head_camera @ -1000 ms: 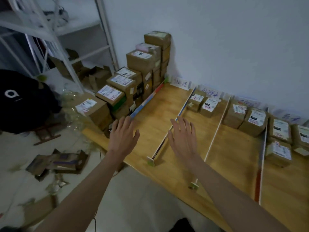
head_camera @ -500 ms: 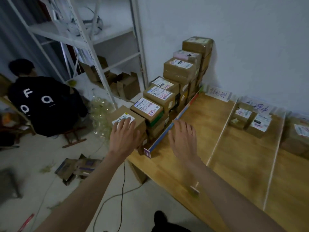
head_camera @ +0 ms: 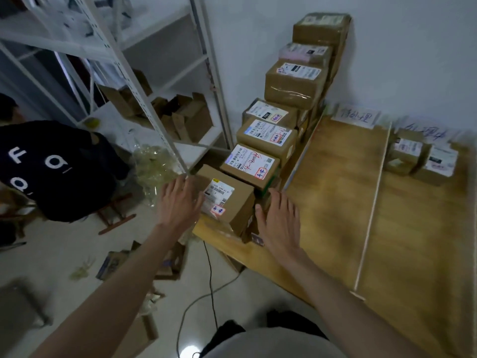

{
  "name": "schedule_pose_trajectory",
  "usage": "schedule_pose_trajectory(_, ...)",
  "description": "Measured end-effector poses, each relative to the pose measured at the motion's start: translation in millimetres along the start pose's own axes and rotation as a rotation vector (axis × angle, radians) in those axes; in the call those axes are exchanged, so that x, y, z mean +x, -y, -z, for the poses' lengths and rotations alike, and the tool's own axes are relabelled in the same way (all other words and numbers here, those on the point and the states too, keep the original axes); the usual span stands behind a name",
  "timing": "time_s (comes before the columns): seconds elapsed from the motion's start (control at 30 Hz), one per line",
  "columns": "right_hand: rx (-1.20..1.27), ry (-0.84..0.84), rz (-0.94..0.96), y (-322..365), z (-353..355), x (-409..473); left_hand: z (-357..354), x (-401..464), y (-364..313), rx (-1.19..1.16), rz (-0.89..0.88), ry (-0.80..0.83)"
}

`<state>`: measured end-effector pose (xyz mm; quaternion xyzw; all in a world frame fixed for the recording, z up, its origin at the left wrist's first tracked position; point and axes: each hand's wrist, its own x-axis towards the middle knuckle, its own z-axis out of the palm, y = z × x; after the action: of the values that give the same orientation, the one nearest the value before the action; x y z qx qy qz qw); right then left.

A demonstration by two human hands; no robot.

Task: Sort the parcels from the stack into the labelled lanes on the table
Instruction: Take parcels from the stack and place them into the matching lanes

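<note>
Reaching across the near corner of the wooden table (head_camera: 333, 208), the person is about to lift the nearest parcel off the stack (head_camera: 291, 89), which climbs in steps along the table's left edge toward the white wall (head_camera: 413, 47). On the table, thin white strips mark off lanes; the first lane (head_camera: 338, 177), headed by a handwritten paper sign (head_camera: 355, 117), lies bare, and the next lane already holds two sorted parcels (head_camera: 420, 158) near the wall. To the left stands a white metal shelf (head_camera: 144, 81), and beyond it someone in a dark top (head_camera: 56, 166) is seated with their back turned.

The nearest parcel (head_camera: 227, 200) is a brown box with a white shipping label and a small red-marked sticker (head_camera: 218, 210), lying at the low end of the stack. The left hand (head_camera: 178, 202) has its fingers straight and spread, resting on or just over the box's left side; whether it truly touches, I cannot tell. The right hand (head_camera: 277, 215) is likewise flat and spread, against the right side, thumb near the box's corner.

To do this well, I judge both palms should press in evenly on opposite sides before lifting, so the box rises level and does not drag the taller neighbour (head_camera: 250, 165) behind it. Reading the red sticker once the box is free should settle which lane it belongs in.
</note>
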<state>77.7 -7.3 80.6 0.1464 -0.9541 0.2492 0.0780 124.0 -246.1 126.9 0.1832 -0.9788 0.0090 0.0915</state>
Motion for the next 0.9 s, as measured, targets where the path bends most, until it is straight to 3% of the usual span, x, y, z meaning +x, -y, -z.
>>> schedule_pose_trajectory(0.3,0.195,-0.009,-0.356,69.0,-25.4,-4.8,-19.4,42.6,39.3,-0.143,-0.149,0.151)
schedule_pose_trajectory(0.47,0.331,0.05,-0.572,102.0,-32.9,0.0,-24.1,41.1,41.5,-0.349,-0.061,0.319)
schedule_pose_trajectory(0.73,0.522,-0.033,-0.621,120.8,-18.4,-6.1,-14.6,40.9,59.8,-0.648,-0.053,0.345)
schedule_pose_trajectory(0.9,0.783,0.041,-0.642,117.4,6.8,-14.9,19.1,56.9,73.9,-0.619,-0.219,0.371)
